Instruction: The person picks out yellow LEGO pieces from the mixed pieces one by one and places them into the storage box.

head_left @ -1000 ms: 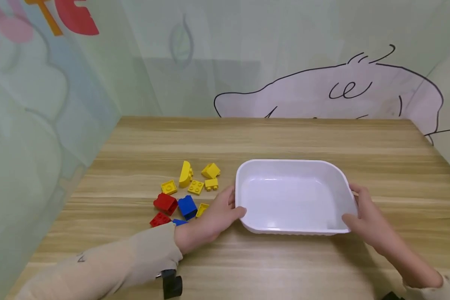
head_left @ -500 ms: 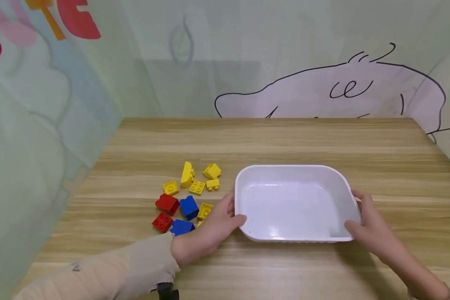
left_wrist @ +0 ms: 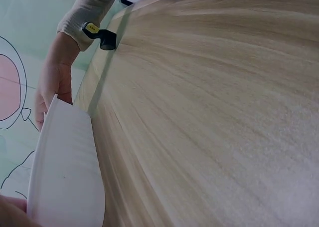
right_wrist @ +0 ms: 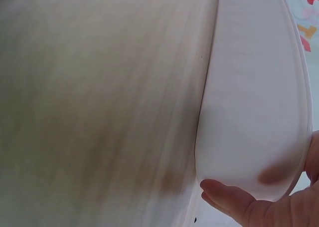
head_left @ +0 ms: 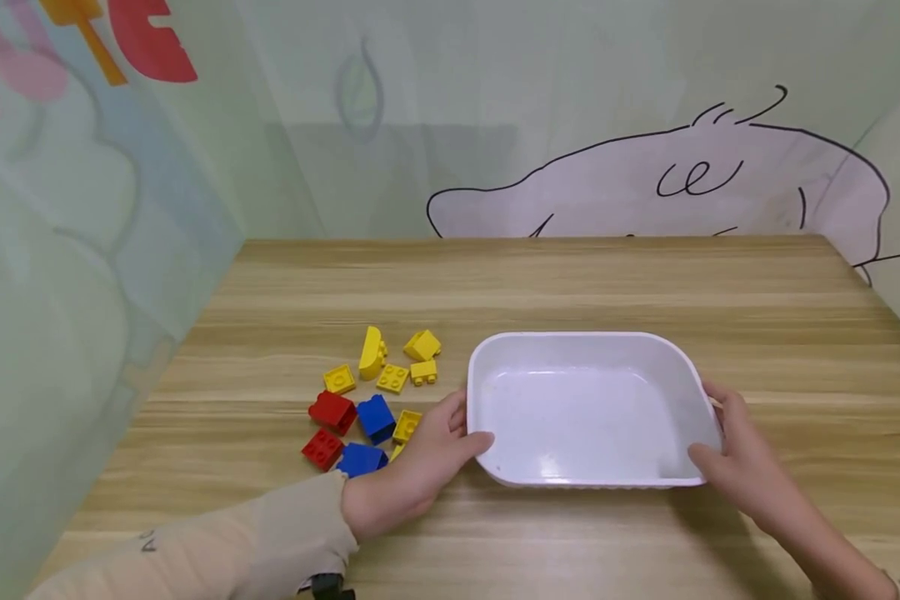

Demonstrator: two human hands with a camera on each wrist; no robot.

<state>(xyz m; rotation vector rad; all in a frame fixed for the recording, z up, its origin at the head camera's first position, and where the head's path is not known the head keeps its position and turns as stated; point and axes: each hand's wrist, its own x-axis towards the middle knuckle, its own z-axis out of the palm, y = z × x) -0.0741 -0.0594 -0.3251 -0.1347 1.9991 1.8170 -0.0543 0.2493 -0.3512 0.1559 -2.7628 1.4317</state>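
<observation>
A white rectangular plastic basin [head_left: 585, 417] with rounded corners sits low at the tabletop between both hands, nothing inside it. My left hand [head_left: 420, 467] grips its left end, the thumb over the rim and the other fingers behind the wall. At the opposite end my right hand [head_left: 746, 454] holds it likewise, thumb at the near corner. In the right wrist view, a digit of the right hand [right_wrist: 269, 207] presses along the basin's outer side [right_wrist: 254, 92]. The left wrist view catches only a bit of the left hand [left_wrist: 12, 212] at the lower corner.
Left of the basin lie several loose toy bricks: yellow ones such as a curved brick [head_left: 372, 352], red ones like a square brick [head_left: 322, 448], and blue ones including a brick [head_left: 376, 418]. The wooden table [head_left: 532, 283] meets a printed wall [head_left: 390, 167] behind.
Both hands have brought the basin slightly toward the near edge, lower in the head view, most of it in the first half second. The grips stay the same; the bricks lie as before.
</observation>
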